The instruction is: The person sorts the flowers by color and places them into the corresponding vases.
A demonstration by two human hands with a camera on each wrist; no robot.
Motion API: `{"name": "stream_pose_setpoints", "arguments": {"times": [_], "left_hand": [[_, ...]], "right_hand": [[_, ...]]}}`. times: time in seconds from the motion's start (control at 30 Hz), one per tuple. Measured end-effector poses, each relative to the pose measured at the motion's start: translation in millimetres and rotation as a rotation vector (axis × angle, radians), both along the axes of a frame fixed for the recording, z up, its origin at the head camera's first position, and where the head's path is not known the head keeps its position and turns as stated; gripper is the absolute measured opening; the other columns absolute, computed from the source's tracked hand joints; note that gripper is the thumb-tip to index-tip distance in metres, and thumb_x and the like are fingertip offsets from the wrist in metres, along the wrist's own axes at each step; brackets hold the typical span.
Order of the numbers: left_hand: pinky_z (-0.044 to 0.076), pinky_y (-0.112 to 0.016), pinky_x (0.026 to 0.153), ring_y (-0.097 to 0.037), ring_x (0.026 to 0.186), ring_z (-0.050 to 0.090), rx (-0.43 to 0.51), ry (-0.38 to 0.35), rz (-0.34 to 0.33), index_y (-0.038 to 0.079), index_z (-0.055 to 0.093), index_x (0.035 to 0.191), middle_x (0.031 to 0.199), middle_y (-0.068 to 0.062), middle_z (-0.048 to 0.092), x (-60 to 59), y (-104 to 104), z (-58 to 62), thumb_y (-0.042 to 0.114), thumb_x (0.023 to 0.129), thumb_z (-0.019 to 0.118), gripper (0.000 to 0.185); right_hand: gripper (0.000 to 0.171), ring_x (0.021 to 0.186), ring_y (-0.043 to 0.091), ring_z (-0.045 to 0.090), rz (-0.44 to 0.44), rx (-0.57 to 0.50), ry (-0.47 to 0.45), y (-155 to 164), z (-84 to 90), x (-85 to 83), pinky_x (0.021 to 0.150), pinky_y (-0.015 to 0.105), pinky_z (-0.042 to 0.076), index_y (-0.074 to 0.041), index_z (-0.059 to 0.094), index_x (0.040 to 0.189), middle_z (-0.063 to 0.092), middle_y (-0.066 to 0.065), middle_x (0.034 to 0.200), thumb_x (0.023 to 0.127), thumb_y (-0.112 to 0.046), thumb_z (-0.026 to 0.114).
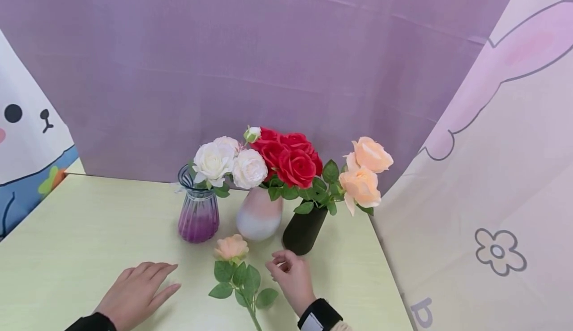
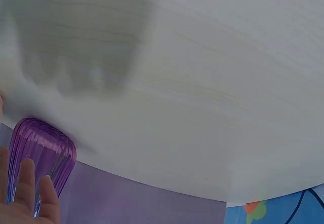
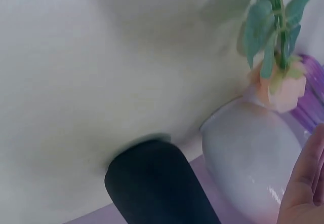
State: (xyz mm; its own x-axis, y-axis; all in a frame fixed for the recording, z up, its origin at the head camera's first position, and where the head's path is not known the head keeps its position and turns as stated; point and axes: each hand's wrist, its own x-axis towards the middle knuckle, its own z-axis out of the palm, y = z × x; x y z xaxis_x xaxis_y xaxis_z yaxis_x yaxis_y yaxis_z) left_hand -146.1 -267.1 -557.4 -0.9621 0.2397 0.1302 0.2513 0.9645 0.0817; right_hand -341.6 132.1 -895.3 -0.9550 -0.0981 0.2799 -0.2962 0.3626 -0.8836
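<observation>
Fingers (image 1: 149, 273) of the left hand (image 1: 134, 293) lie flat on the bench (image 1: 80, 231). Right hand (image 1: 293, 276) fingers hang loosely curled, empty. Between them lies the peach rose (image 1: 231, 248), untouched.

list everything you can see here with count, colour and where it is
ribbed purple glass vase: 1, purple, left of the three vases on the table, holds white roses
white roses: about 3 plus a bud, white, in the purple vase
pink and white rounded vase: 1, pink fading to white, middle, holds red roses
red roses: a bunch, red, in the middle vase
black vase: 1, black, right, holds peach roses
peach roses: 2, peach, in the black vase
loose peach rose with green leaves: 1, lying on the table between the hands
pale yellow-green table: 1
purple backdrop cloth: 1, behind
cartoon-print curtains: both sides
left hand: flat on the table
right hand: fingers loosely curled, beside the loose rose
</observation>
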Motion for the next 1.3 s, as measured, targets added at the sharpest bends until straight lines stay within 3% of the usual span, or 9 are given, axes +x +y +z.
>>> {"name": "stream_pose_setpoints", "arguments": {"times": [0.23, 0.37, 0.43, 0.7, 0.77, 0.93, 1.0, 1.13, 1.3], "left_hand": [[0.047, -0.052, 0.093, -0.026, 0.118, 0.06, 0.005, 0.004, 0.003, 0.019, 0.067, 0.126, 0.123, 0.001, 0.067, 5.0, 5, 3.9, 0.061, 0.094, 0.055, 0.054], [0.045, -0.056, 0.093, -0.025, 0.119, 0.058, 0.021, 0.038, -0.015, 0.028, 0.063, 0.131, 0.126, 0.006, 0.065, -7.1, -12, -40.6, 0.067, 0.095, 0.047, 0.056], [0.041, -0.056, 0.102, -0.02, 0.126, 0.054, 0.025, 0.095, -0.043, 0.036, 0.056, 0.137, 0.131, 0.012, 0.06, -17.6, -28, -80.8, 0.069, 0.095, 0.043, 0.055], [0.034, -0.054, 0.111, -0.016, 0.133, 0.047, -0.012, 0.054, -0.086, 0.036, 0.048, 0.145, 0.137, 0.014, 0.056, -33.7, -58, -146.0, 0.067, 0.096, 0.045, 0.058], [0.023, -0.038, 0.12, -0.004, 0.135, 0.041, -0.034, 0.14, -0.096, 0.04, 0.044, 0.146, 0.137, 0.022, 0.052, -35.3, -62, -162.5, 0.063, 0.095, 0.05, 0.055], [0.04, -0.049, 0.104, -0.015, 0.127, 0.051, -0.016, 0.053, -0.042, 0.038, 0.054, 0.137, 0.131, 0.015, 0.059, -16.6, -36, -113.3, 0.068, 0.095, 0.044, 0.053], [0.047, -0.056, 0.09, -0.024, 0.12, 0.057, 0.0, -0.068, 0.0, 0.032, 0.061, 0.132, 0.126, 0.008, 0.064, -4.4, -18, -71.2, 0.071, 0.095, 0.039, 0.058], [0.048, -0.053, 0.091, -0.025, 0.118, 0.059, -0.007, -0.169, 0.04, 0.023, 0.065, 0.128, 0.123, 0.005, 0.066, 12.6, 6, -16.2, 0.066, 0.096, 0.045, 0.057], [0.049, -0.052, 0.091, -0.024, 0.116, 0.06, 0.0, -0.183, 0.028, 0.021, 0.065, 0.127, 0.122, 0.004, 0.066, 20.3, 15, 1.8, 0.066, 0.096, 0.044, 0.058]], "right_hand": [[0.037, 0.066, 0.006, 0.067, 0.002, 0.133, -0.041, -11, -19.4, 18.6, 0.049, 0.024, 0.053, -0.041, 0.064, 0.114, 0.07, -0.013, 0.094, 0.083, -0.057, 0.074], [0.032, 0.066, 0.005, 0.065, 0.03, 0.178, -0.07, -13, -38.7, 20.6, 0.046, 0.02, 0.048, -0.042, 0.065, 0.108, 0.069, -0.015, 0.09, 0.082, -0.058, 0.074], [0.03, 0.064, 0.003, 0.064, 0.046, 0.203, -0.078, -14, -40.5, 23.2, 0.043, 0.02, 0.045, -0.043, 0.065, 0.106, 0.069, -0.016, 0.088, 0.082, -0.058, 0.074], [0.03, 0.065, 0.004, 0.064, 0.14, 0.319, -0.008, -30, 24.8, 63.5, 0.043, 0.043, 0.047, -0.025, 0.07, 0.111, 0.07, -0.009, 0.085, 0.088, -0.044, 0.073], [0.03, 0.064, 0.002, 0.063, 0.157, 0.34, 0.007, -34, 34.0, 71.7, 0.047, 0.046, 0.05, -0.024, 0.07, 0.111, 0.069, -0.01, 0.083, 0.089, -0.044, 0.072], [0.028, 0.062, -0.003, 0.058, 0.203, 0.406, -0.03, -44, 42.7, 86.0, 0.048, 0.036, 0.048, -0.031, 0.071, 0.109, 0.064, -0.02, 0.078, 0.089, -0.049, 0.07], [0.027, 0.062, -0.002, 0.056, 0.221, 0.457, -0.015, -47, 28.5, 85.6, 0.048, 0.032, 0.046, -0.033, 0.072, 0.109, 0.064, -0.02, 0.078, 0.089, -0.051, 0.069], [0.024, 0.055, 0.002, 0.051, 0.194, 0.589, 0.031, -52, -19.1, 79.2, 0.044, 0.037, 0.042, -0.041, 0.069, 0.089, 0.059, -0.019, 0.069, 0.085, -0.064, 0.066], [0.038, 0.049, 0.013, 0.048, 0.151, 0.673, 0.035, -55, -45.5, 76.4, 0.042, 0.034, 0.034, -0.034, 0.055, 0.064, 0.05, -0.014, 0.058, 0.08, -0.066, 0.069]]}}
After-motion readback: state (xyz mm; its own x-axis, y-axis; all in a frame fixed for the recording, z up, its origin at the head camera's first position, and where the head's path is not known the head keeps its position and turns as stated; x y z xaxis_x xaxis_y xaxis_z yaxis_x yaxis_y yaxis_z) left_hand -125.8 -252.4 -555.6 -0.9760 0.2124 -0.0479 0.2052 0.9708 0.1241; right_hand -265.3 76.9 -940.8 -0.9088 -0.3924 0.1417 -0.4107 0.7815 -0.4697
